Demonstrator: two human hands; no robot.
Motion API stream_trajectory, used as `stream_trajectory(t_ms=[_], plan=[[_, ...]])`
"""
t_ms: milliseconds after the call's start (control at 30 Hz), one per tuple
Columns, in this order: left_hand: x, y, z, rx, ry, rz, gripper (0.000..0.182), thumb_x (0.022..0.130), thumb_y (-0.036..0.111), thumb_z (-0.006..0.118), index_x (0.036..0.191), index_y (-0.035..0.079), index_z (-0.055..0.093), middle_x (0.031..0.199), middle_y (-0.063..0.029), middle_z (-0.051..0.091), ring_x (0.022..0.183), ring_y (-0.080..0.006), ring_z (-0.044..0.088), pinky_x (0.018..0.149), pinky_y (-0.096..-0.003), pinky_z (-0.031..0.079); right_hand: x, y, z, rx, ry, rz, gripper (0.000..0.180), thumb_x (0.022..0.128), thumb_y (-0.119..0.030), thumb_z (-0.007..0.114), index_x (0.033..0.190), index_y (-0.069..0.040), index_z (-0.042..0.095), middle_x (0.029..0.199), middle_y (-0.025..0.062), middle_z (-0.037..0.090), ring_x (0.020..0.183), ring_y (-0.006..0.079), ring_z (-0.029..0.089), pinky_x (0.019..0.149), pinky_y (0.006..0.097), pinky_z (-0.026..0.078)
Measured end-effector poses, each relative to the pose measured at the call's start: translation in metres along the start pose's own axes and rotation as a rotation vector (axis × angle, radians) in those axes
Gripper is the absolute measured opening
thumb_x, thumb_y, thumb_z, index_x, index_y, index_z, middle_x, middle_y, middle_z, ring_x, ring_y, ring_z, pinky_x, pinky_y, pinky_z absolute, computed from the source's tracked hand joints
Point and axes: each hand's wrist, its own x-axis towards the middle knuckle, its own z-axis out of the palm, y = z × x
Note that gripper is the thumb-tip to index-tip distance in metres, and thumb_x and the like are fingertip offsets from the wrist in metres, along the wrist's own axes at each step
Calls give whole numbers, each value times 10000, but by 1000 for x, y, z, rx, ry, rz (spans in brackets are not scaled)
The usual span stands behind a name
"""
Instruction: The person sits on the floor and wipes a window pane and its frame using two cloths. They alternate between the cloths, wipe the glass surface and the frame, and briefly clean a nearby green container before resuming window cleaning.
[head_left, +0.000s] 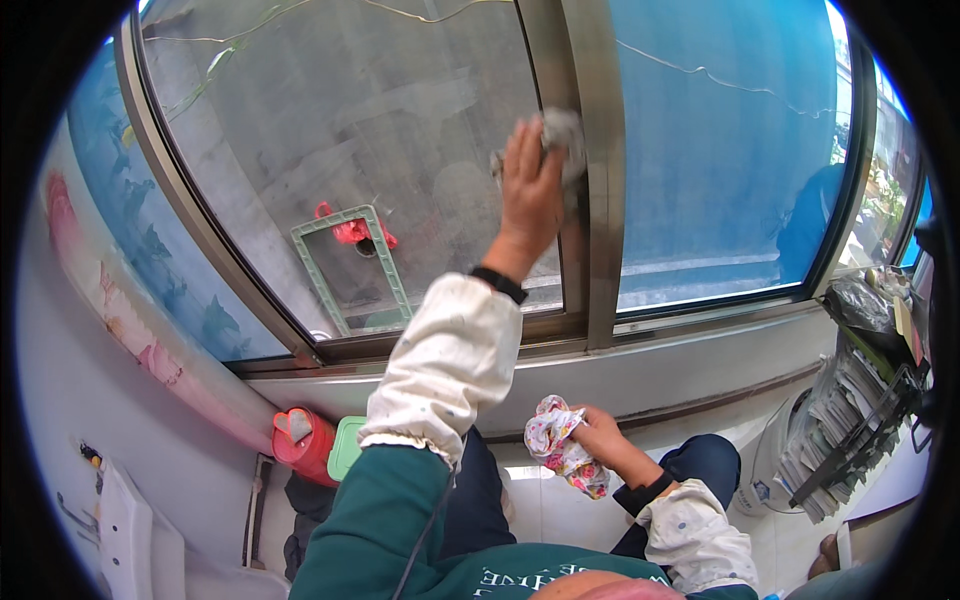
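My left hand (529, 191) is raised to the sliding window and presses a grey cloth (561, 142) against the edge of the glass (420, 150) and its metal frame (600, 187). Part of the cloth is hidden behind the fingers. Low in front of me, above the floor, my right hand (604, 439) holds a bunched white cloth with a floral print (559, 442). Both forearms wear pale dotted sleeve covers with dark bands at the wrists.
A red bucket (311, 454) and a green lid (346, 448) stand below the sill at left, near a white sink (135, 525). At right are stacked papers (840, 435) and a white bucket (772, 465). Through the glass a green plastic frame (390, 262) shows.
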Motion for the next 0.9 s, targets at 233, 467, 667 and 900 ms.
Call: stream_trajectory(t_ms=[233,467,667,900], plan=[[-178,45,-53,-78,-557,122,312,795,71,598,1105,93,624,1424,-159,485,1332,-335,453,1084,-495,354,6,17,-1,-252,64,-7,367,836,-260,693,1110,-17,674,1007,143,719,914,223,691,825,343,530],[-143,31,-82,-12,-487,119,296,802,124,612,1096,103,641,1282,-132,573,1169,-290,557,952,-444,414,13,9,3,-413,22,-94,413,835,-275,702,1154,-17,658,1017,141,714,929,230,684,833,341,529],[97,-92,-103,204,162,151,422,736,55,610,1153,80,668,1130,-190,652,1165,-373,561,1016,-461,398,4,-4,7,-260,-107,-61,407,829,-253,703,1156,-14,663,1023,145,713,928,229,684,839,341,529],[220,-108,-109,418,213,297,331,844,110,577,1158,10,608,1168,-204,588,1110,-384,532,971,-463,432,8,-11,5,-479,-119,-107,363,823,-228,689,1139,-49,673,1019,163,710,934,273,691,841,362,529]])
